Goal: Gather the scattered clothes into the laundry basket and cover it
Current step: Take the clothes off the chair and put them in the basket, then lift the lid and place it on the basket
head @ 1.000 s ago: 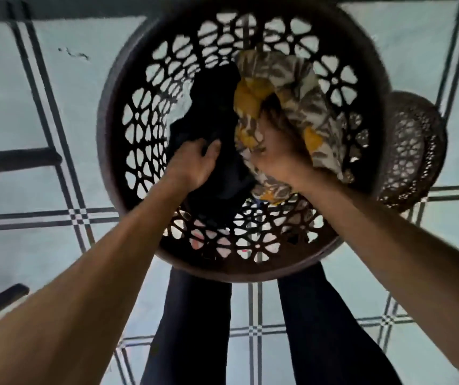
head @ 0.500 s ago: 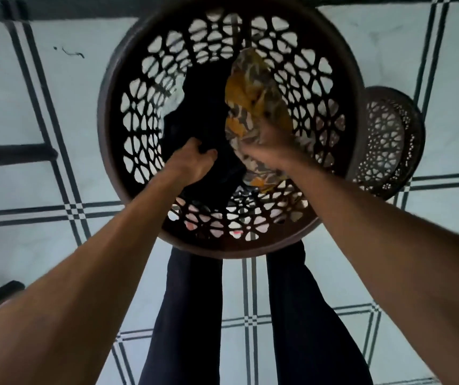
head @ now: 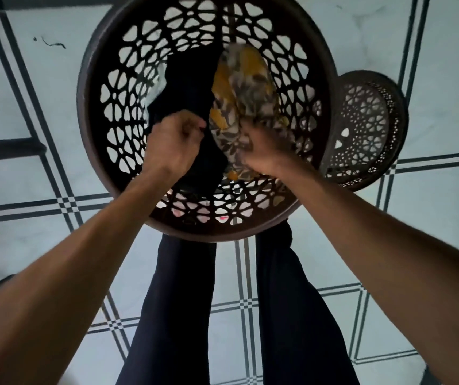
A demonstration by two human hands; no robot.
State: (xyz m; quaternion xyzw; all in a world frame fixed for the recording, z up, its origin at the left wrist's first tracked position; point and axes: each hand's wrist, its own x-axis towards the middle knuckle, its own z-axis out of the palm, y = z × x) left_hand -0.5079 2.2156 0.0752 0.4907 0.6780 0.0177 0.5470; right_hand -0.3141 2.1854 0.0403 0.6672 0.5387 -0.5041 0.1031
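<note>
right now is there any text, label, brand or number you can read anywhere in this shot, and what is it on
None: no readable text, label, brand or number shows anywhere in this view.
laundry basket: only cut-out patterning, no marking visible.
lid: perforated pattern only.
patterned cloth: a yellow and grey print, no letters.
dark garment: plain.
floor tiles: dark grid lines only.

no readable text, labels, brands or numbers on anything in view.
</note>
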